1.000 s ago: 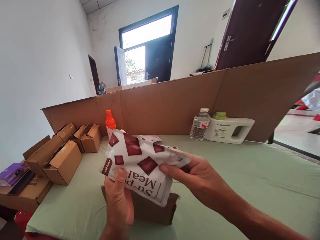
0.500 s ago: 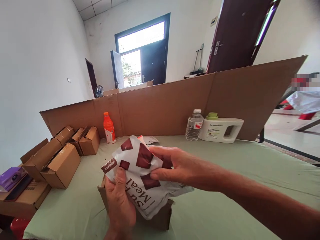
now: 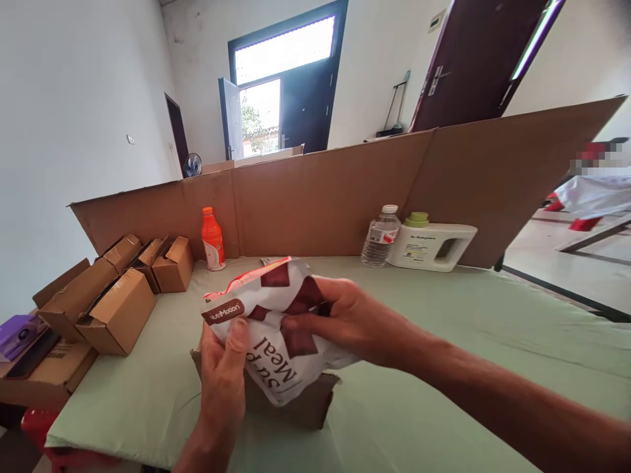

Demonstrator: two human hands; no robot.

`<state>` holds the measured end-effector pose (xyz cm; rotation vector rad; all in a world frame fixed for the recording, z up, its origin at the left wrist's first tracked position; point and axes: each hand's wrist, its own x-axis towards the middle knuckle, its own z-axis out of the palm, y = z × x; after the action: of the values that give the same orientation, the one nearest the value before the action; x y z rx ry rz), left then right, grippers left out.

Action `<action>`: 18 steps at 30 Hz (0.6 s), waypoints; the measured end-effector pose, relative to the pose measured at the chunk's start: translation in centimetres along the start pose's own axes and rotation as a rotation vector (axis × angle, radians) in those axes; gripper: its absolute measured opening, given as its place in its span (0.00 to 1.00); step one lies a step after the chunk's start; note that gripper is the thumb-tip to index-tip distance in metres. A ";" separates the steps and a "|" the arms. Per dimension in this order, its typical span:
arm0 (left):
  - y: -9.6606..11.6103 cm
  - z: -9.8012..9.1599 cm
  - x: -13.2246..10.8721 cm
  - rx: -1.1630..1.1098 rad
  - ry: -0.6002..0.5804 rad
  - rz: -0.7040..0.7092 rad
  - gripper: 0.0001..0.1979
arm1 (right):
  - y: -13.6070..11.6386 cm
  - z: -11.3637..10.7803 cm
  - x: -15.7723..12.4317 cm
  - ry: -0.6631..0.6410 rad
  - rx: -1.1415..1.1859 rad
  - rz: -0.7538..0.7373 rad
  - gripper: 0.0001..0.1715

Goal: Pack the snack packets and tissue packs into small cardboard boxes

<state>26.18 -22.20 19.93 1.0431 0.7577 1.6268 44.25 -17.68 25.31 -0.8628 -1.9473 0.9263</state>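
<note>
Both hands grip a white plastic pouch with dark red squares and the words "NutriMotion" and "Meal" on it. My left hand is closed on its left side, thumb pressed on the front. At the upper right, my right hand pinches the pouch between thumb and fingers. Below the pouch stands a cardboard box, its upper part mostly hidden by the pouch and my left hand. Behind the pouch's top edge shows something red and orange, mostly hidden.
An orange bottle stands at the back left, with several cardboard boxes and a purple pack further left. A water bottle and a white jug stand before the cardboard screen along the back.
The pouch has turned and lowered slightly, its top edge now more level and the printed label nearly horizontal. More of the red and orange thing shows behind it. The view has shifted a little.
</note>
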 end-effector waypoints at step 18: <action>1.1 -6.0 -1.0 1.531 -0.296 0.544 0.10 | 3.7 1.3 0.0 -0.096 -0.610 -0.210 0.14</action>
<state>20.39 -23.35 18.01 2.6522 1.6526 1.0197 44.00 -16.22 21.65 -0.9275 -2.3960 0.2448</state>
